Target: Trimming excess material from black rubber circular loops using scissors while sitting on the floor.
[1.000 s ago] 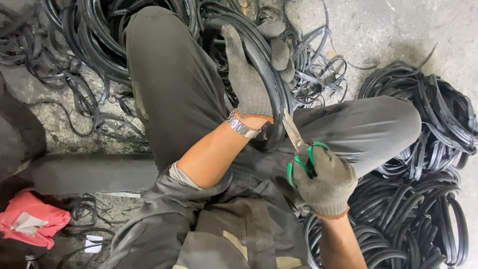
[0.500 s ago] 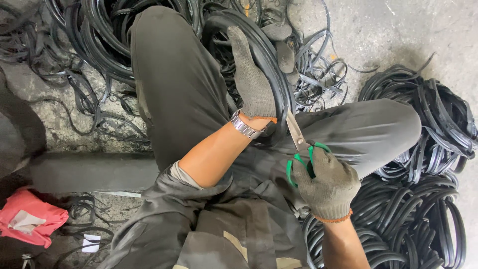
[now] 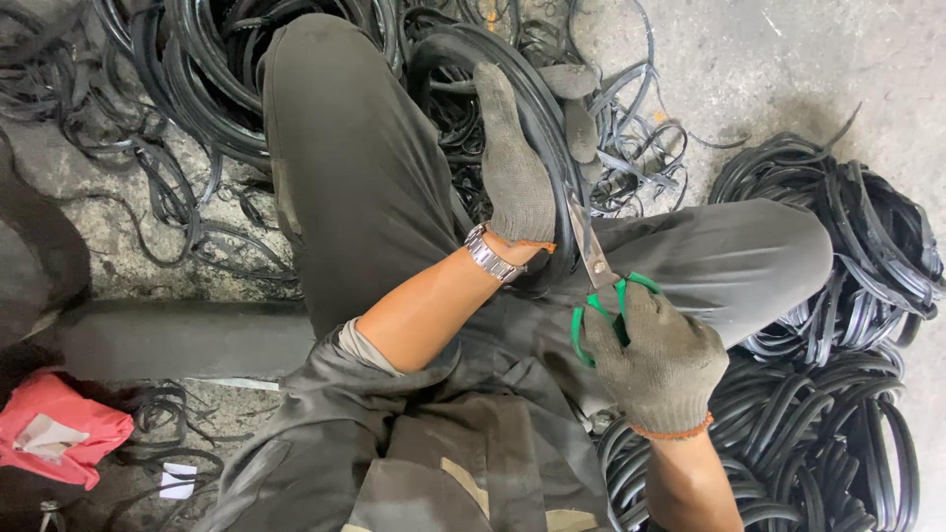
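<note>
My left hand [image 3: 514,167], in a grey knit glove, grips a thick black rubber ring [image 3: 547,108] that stands between my knees. My right hand [image 3: 658,357], also gloved, holds green-handled scissors [image 3: 594,264]; their blades point up against the ring's lower edge, just right of my left wrist. A metal watch [image 3: 490,255] sits on my left wrist. Both legs in dark grey trousers frame the ring.
Tangled black rubber rings and strips [image 3: 197,89] cover the concrete floor [image 3: 769,59] at top left. A stack of neat black rings [image 3: 838,394] lies at right. A red cloth [image 3: 59,429] lies at lower left beside a dark beam [image 3: 177,340].
My left hand and the ring have shifted slightly to the right. The scissors stay at the ring's lower edge, with the blades a little higher.
</note>
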